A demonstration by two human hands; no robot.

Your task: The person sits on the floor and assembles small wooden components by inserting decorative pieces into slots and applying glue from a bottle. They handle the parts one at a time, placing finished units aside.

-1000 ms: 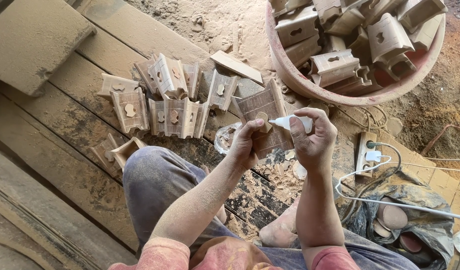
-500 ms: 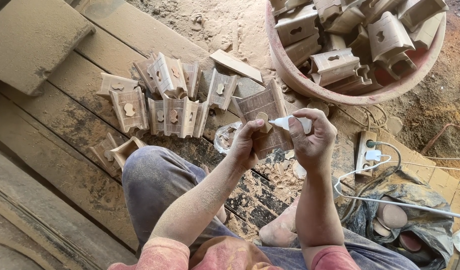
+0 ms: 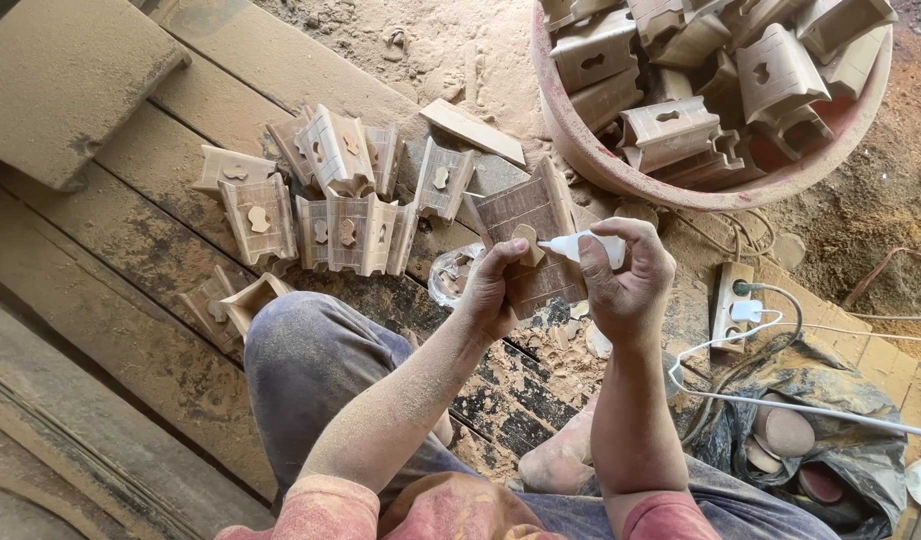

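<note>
My left hand (image 3: 496, 285) grips a grooved wooden piece (image 3: 533, 235) and presses a small light wooden insert (image 3: 528, 243) against its face with the thumb. My right hand (image 3: 629, 280) holds a small white glue bottle (image 3: 587, 247), its nozzle pointing left at the insert. Both hands are raised above my knees, close together, in the middle of the head view.
Several carved wooden pieces (image 3: 336, 200) lie in rows on dusty planks to the left. A red tub (image 3: 621, 175) at the top right is full of similar pieces. A power strip (image 3: 733, 303) with white cable lies right, and a clear plastic bag (image 3: 453, 275) sits under my hands.
</note>
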